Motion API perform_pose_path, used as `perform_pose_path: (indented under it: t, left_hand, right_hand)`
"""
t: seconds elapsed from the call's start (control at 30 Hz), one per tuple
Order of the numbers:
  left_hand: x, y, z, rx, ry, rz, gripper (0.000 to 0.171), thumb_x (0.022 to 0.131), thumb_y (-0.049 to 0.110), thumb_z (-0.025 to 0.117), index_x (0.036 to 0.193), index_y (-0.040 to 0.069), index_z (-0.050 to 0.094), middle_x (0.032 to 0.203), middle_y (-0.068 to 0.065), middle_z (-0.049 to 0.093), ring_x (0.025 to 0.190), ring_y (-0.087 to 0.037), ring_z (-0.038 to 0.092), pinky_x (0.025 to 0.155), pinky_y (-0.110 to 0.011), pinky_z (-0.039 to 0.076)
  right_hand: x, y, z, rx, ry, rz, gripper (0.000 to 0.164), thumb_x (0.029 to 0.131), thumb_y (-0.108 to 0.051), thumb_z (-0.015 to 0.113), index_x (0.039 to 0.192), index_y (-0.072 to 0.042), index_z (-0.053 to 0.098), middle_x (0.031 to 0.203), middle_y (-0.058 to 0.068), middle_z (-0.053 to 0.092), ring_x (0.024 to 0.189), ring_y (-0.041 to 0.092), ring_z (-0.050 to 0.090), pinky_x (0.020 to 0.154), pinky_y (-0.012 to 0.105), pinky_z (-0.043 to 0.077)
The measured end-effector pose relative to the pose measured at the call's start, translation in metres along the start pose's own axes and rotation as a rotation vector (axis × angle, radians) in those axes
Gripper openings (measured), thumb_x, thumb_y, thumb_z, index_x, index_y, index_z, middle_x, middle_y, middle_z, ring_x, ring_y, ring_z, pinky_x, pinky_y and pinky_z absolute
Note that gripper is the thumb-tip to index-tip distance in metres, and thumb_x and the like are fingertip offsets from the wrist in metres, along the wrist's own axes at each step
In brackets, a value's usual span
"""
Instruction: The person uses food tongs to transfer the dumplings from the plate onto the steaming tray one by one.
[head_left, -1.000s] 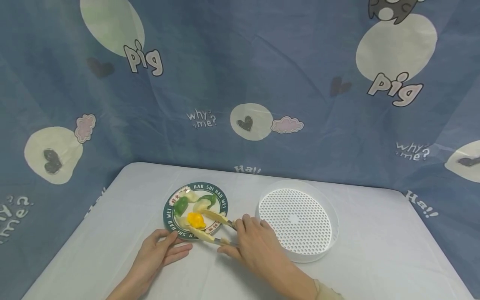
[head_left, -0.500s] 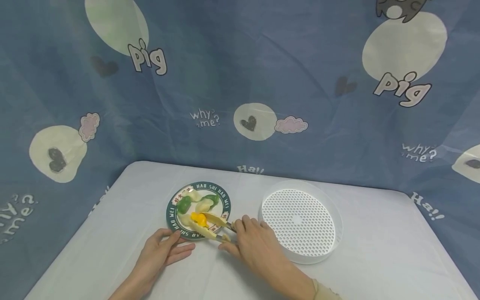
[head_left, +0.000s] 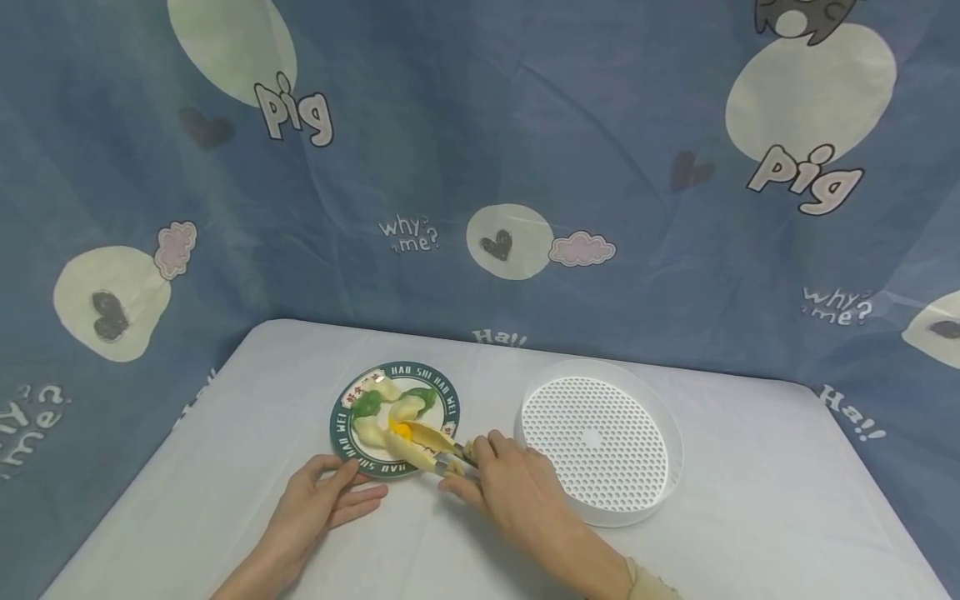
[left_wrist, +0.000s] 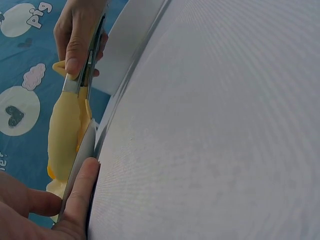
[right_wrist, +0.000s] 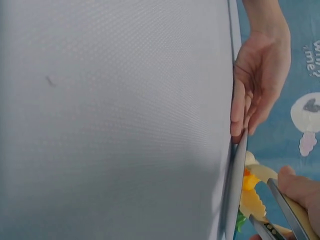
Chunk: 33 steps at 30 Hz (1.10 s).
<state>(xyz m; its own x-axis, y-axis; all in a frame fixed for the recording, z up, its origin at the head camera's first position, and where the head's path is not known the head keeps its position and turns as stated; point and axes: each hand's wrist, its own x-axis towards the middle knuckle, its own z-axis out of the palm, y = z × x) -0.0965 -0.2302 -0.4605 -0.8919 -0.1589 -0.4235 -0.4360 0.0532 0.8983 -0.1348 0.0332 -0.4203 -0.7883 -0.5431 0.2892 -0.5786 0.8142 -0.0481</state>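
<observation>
My left hand (head_left: pixel 318 500) pinches the near-left rim of a green-bordered plate (head_left: pixel 337 429), thumb on top and fingers at its underside. On the plate lie several dumplings, among them a white dumpling (head_left: pixel 368 432) and a green dumpling (head_left: pixel 366 404). My right hand (head_left: pixel 525 492) grips a pair of tongs (head_left: pixel 411 452) with pale yellow tips. Between those tips sits a bright yellow dumpling (head_left: pixel 403 430), partly hidden by them. In the left wrist view the tongs (left_wrist: pixel 65 130) lean close over the plate (left_wrist: pixel 80 160); the right wrist view shows the yellow dumpling (right_wrist: pixel 249 181) at the tips.
Right of the plate stands a round white steamer tray (head_left: pixel 592 442) with a perforated base and raised wall. A white cloth (head_left: pixel 720 492) covers the table. Behind its far edge hangs a blue printed curtain (head_left: pixel 420 292).
The tongs have closed in around the yellow dumpling, which now shows less between the tips. My left hand keeps its hold on the plate, and the steamer tray stays put.
</observation>
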Motion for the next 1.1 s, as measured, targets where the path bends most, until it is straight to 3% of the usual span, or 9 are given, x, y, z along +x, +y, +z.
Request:
perform_pose_path:
  t: [0.27, 0.67, 1.1]
  left_hand:
    - [-0.001, 0.0, 0.0, -0.028, -0.008, 0.004, 0.048, 0.109, 0.028, 0.046, 0.138, -0.008, 0.035, 0.117, -0.022, 0.068, 0.1, -0.026, 0.078, 0.086, -0.034, 0.069]
    - [-0.002, 0.001, 0.0, -0.036, -0.015, 0.007, 0.046, 0.109, 0.027, 0.045, 0.138, -0.008, 0.035, 0.118, -0.022, 0.068, 0.101, -0.026, 0.077, 0.088, -0.033, 0.069]
    - [0.002, -0.001, -0.001, -0.007, -0.011, -0.004, 0.05, 0.109, 0.029, 0.045, 0.14, -0.009, 0.033, 0.118, -0.021, 0.068, 0.1, -0.025, 0.078, 0.087, -0.033, 0.069]
  right_hand:
    - [-0.002, 0.001, 0.002, 0.002, 0.047, -0.005, 0.052, 0.094, -0.069, 0.052, 0.091, -0.017, 0.062, 0.068, -0.009, 0.04, 0.055, 0.004, 0.03, 0.038, 0.014, 0.022]
    - [-0.008, 0.006, -0.006, 0.064, -0.009, 0.05, 0.051, 0.096, -0.069, 0.048, 0.09, -0.019, 0.059, 0.071, -0.01, 0.04, 0.053, 0.004, 0.031, 0.037, 0.015, 0.023]
    - [-0.015, 0.011, -0.013, -0.011, 0.007, 0.081, 0.054, 0.094, -0.071, 0.048, 0.086, -0.018, 0.058, 0.069, -0.009, 0.037, 0.052, 0.005, 0.027, 0.037, 0.017, 0.019]
